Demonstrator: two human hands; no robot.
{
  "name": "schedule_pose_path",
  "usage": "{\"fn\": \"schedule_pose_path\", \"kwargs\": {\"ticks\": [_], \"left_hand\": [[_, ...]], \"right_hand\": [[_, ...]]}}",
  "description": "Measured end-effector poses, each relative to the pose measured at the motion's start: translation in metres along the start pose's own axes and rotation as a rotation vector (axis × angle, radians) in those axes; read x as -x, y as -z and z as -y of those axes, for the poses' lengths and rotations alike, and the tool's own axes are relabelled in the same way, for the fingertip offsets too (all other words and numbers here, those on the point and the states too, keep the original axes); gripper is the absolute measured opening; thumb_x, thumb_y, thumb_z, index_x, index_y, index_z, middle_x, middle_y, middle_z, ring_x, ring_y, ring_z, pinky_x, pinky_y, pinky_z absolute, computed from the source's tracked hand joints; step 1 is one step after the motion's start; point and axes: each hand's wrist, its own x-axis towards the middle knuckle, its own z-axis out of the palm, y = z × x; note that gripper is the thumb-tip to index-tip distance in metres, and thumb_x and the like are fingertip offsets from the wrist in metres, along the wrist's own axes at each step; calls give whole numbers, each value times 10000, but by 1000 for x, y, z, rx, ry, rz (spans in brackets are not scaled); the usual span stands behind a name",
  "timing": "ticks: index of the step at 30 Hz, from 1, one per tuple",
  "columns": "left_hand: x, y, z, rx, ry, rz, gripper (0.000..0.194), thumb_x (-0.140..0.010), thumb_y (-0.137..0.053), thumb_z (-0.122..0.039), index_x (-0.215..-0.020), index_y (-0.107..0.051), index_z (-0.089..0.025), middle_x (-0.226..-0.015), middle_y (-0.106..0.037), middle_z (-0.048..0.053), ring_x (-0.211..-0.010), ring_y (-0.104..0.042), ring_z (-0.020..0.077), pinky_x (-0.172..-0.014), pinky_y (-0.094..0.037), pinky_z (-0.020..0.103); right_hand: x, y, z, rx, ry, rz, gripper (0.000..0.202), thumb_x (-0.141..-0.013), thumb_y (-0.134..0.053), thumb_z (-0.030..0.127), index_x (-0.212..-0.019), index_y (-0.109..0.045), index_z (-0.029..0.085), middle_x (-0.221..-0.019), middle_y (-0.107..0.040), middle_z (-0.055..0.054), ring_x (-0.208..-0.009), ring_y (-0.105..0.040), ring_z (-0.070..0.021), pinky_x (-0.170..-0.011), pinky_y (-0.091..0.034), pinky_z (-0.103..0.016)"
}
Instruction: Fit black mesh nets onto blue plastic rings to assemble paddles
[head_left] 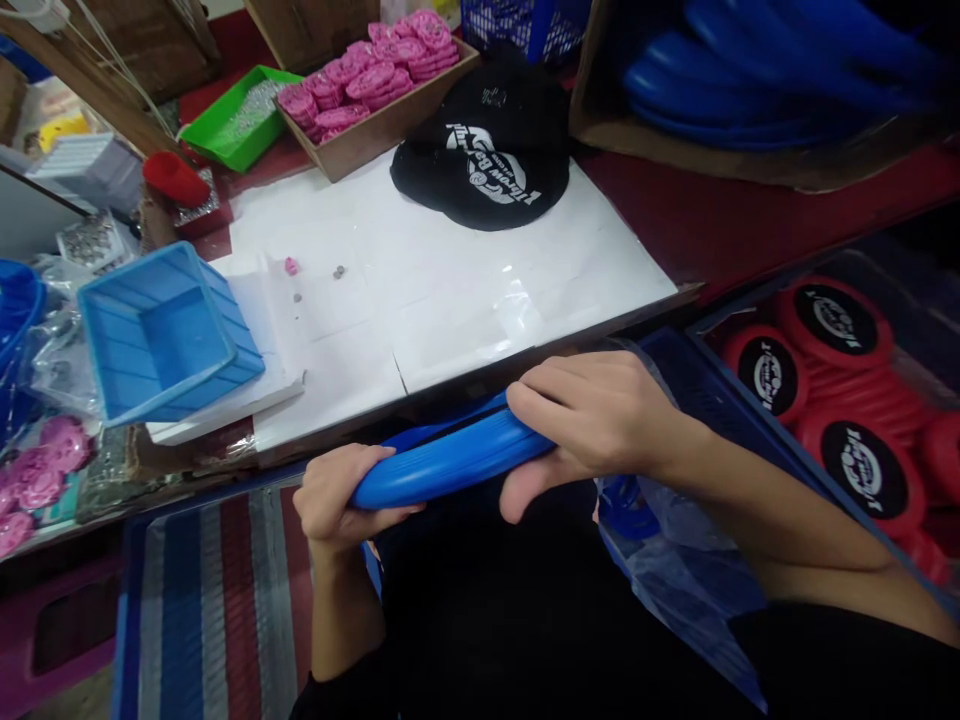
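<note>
A blue throwing disc [450, 465] is held on edge in front of my body, just off the table's front edge. My left hand [343, 497] is closed around its left end. Around its right end, my right hand [589, 415] is closed, with the thumb below and the fingers over the top. The disc's faces are mostly hidden from this angle. Beyond it, a stack of black round fabric pieces [495, 140] with white printed lettering lies on the white tabletop [450, 270].
A blue bin [169, 330] stands at the left. Behind are a green tray [236, 115] and a box of pink pieces [375, 75]. A carton of blue discs [750, 90] is at the back right. Red discs with black centres [862, 470] fill a crate at the right.
</note>
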Motion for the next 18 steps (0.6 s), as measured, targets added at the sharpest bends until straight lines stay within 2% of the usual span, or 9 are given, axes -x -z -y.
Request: {"fn": "schedule_pose_path", "kwargs": {"ticks": [2, 6, 9, 12, 14, 16, 18], "left_hand": [[2, -1, -1, -7, 5, -3, 436, -845, -890, -514, -1045, -768, -147, -793, -805, 56, -597, -761, 219, -608, -643, 303], [6, -5, -9, -15, 15, 0, 460, -852, -869, -568, -1008, -772, -145, -776, -800, 50, -592, -756, 213, -612, -634, 299], [8, -10, -13, -32, 26, -35, 409, -870, -856, -535, -986, -776, -151, -765, -798, 47, -587, -752, 209, -601, -619, 293], [6, -16, -11, -69, 75, -68, 443, -874, -829, -593, -964, -765, -164, -765, -798, 51, -602, -758, 218, -602, -612, 296], [1, -18, -10, -70, 166, 8, 461, -912, -772, -630, -963, -746, -172, -773, -795, 45, -604, -752, 204, -595, -598, 281], [-10, -18, -15, -40, 277, 190, 402, -956, -737, -577, -1020, -734, -180, -832, -805, 39, -647, -759, 188, -622, -595, 264], [-25, -17, -26, 2, 316, 354, 365, -970, -740, -494, -1149, -724, -176, -967, -823, 66, -778, -791, 203, -712, -615, 271]], "right_hand": [[3, -3, 2, 9, -31, -46, 666, -1102, -390, 728, -773, -615, 194, -624, -520, 5, -550, -484, -149, -520, -360, -307], [5, -5, 10, 74, -36, -128, 652, -1180, -274, 513, -695, -575, 198, -595, -478, -2, -528, -427, -152, -505, -317, -318], [3, -3, 11, 111, -24, -159, 596, -1162, -272, 380, -666, -555, 211, -576, -454, -4, -510, -387, -158, -479, -292, -334], [-2, -1, 3, 138, -69, -139, 507, -1111, -347, 313, -654, -550, 228, -562, -455, -4, -496, -367, -160, -478, -286, -347], [-7, 0, 0, 151, -115, -87, 483, -1093, -378, 316, -657, -566, 231, -552, -463, -4, -492, -369, -161, -485, -283, -353], [-14, 3, 2, 145, -122, -17, 485, -1096, -403, 350, -667, -592, 225, -548, -476, -8, -493, -378, -164, -490, -271, -356], [-23, 6, 9, 134, -72, 44, 485, -1101, -459, 397, -683, -620, 213, -560, -502, -17, -504, -401, -166, -496, -263, -359]]}}
